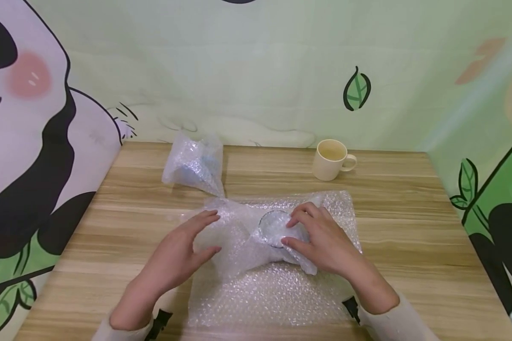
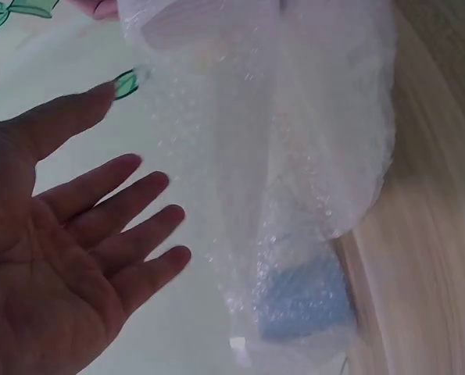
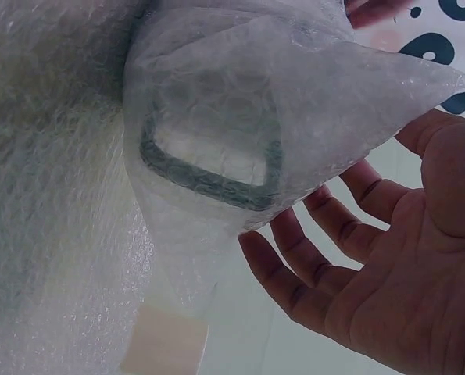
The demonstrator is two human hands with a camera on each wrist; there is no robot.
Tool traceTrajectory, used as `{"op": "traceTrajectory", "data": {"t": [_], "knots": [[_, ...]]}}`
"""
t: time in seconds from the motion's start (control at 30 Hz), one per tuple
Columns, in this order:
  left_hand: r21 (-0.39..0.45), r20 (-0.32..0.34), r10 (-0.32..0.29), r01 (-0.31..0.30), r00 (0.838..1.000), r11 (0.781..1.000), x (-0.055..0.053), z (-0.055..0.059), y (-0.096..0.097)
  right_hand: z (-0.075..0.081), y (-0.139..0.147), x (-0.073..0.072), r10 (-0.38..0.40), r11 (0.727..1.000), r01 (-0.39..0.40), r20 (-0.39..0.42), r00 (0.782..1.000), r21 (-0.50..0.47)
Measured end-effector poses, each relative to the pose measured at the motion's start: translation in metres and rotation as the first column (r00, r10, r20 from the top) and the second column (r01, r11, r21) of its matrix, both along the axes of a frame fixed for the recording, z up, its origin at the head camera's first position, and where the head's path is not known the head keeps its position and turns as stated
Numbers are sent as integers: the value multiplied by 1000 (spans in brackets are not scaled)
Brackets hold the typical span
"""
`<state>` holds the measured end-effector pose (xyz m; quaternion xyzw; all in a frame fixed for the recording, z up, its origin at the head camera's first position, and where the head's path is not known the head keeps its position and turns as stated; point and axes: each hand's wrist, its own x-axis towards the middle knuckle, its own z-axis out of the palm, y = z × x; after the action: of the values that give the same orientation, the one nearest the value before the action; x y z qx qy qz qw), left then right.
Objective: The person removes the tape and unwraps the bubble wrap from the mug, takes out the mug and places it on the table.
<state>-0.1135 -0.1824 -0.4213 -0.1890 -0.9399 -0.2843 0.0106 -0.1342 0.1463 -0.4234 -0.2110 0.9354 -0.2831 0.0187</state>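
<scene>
A mug (image 1: 275, 228) wrapped in bubble wrap stands on a flat bubble wrap sheet (image 1: 256, 298). Its round, dark-edged rim shows through the film in the head view. In the right wrist view a dark green handle (image 3: 216, 184) shows through the wrap. My right hand (image 1: 326, 239) curls its fingers and thumb at the right side of the wrapped mug, holding the film there. To the left, my left hand (image 1: 175, 255) is spread and holds nothing. Beside it a loose flap of bubble wrap (image 1: 226, 237) extends left from the mug.
A second bubble-wrapped bundle (image 1: 194, 163), with something blue inside, sits at the back left of the wooden table (image 1: 401, 213). A cream mug (image 1: 328, 161) stands at the back right, handle to the right. A printed cloth (image 1: 239, 71) hangs behind the table.
</scene>
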Motion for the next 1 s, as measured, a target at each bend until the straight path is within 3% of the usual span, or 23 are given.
{"op": "traceTrajectory", "data": {"t": [0.13,0.27,0.43,0.67,1.0], "knots": [[-108,73,-101,108,992,988,-2,-12,7,-1,0,0,1,1000,-1,0,1000,-3],[-167,74,-148,159,986,973,-3,-21,12,-1,0,0,5,1000,-5,-1,1000,-2],[-210,65,-175,185,982,960,-7,-26,19,-1,0,0,4,1000,-4,-2,1000,-5],[-277,109,-211,234,971,932,-9,-32,19,0,0,0,7,1000,-6,5,1000,-4],[-272,178,-211,254,961,928,-14,-38,15,0,-1,-1,5,1000,-5,0,1000,6]]}}
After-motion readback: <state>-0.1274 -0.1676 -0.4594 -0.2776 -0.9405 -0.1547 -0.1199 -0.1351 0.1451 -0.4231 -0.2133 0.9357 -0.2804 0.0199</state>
